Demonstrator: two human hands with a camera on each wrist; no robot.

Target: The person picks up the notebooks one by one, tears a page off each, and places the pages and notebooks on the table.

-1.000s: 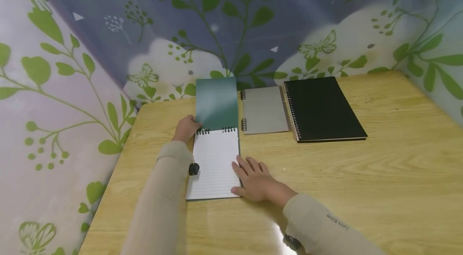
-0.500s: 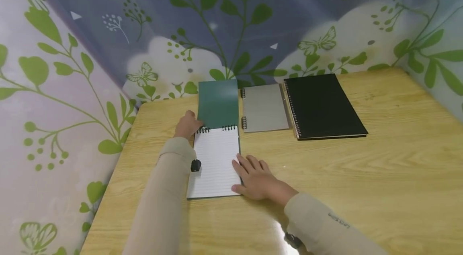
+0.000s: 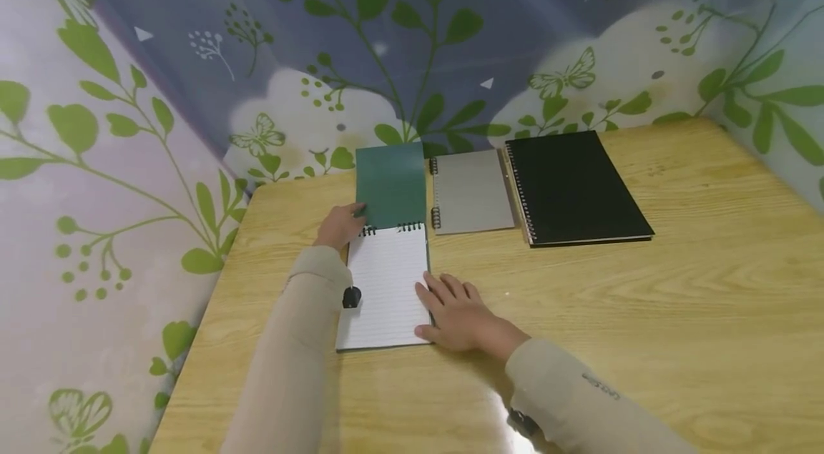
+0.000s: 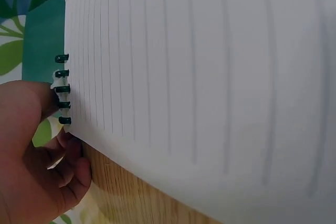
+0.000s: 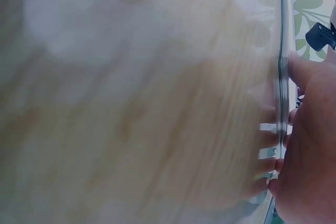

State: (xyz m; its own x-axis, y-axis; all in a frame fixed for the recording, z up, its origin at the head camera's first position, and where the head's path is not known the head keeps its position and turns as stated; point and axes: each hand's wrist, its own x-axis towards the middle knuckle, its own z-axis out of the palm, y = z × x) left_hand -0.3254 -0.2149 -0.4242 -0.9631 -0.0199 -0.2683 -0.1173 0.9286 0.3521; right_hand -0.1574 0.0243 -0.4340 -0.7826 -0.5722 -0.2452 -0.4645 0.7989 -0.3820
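Note:
A spiral notebook (image 3: 389, 297) lies spread on the table, its lined white page toward me. Its green cover (image 3: 390, 186) is folded up at the back, reaching the wall. With the thumb at the black rings and fingers curled by the page's corner, my left hand (image 3: 340, 227) pinches the notebook at its left binding end; the left wrist view shows the thumb beside the rings (image 4: 62, 88). My right hand (image 3: 457, 314) rests at the notebook's right edge, fingers spread and fairly straight, tips touching the page's margin. The right wrist view shows the notebook edge-on beside that hand (image 5: 310, 140).
Right of the green cover lies a grey ring-bound notebook (image 3: 474, 193). A larger black spiral notebook (image 3: 576, 189) lies beside it. The wooden table (image 3: 644, 339) meets patterned walls at the back and left.
The notebook's binding end and cover have shifted slightly right, and my left hand moved with them. The left thumb now reaches a little further over the cover's edge. My right hand stays nearly still.

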